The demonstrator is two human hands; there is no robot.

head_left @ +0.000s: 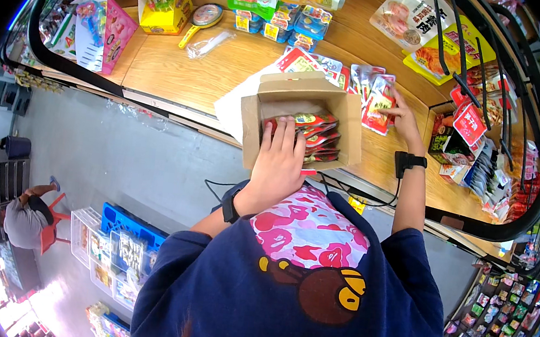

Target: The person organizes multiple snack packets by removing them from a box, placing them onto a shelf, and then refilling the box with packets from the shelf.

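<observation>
An open cardboard box [351, 134] with its flaps spread sits tilted at the shelf's front edge, holding a stack of red and dark snack packets [319, 137]. Over its near left side reaches my left hand [279, 155], closed on the box, fingers lying inside against the packets; the thumb is hidden. My right hand [405, 118] is out to the right, thumb and fingers closed on the edge of a red snack packet [376, 107]. That packet lies on the wooden shelf [181, 77] beside other red and white packets [361, 79].
Small blue-lidded tubs [285, 22], a yellow display box [161, 15] and a pink carton [118, 34] stand farther back. Black metal rails [442, 35] hang at right. On the floor at left are plastic crates [121, 238]; a person [28, 219] sits on a red stool.
</observation>
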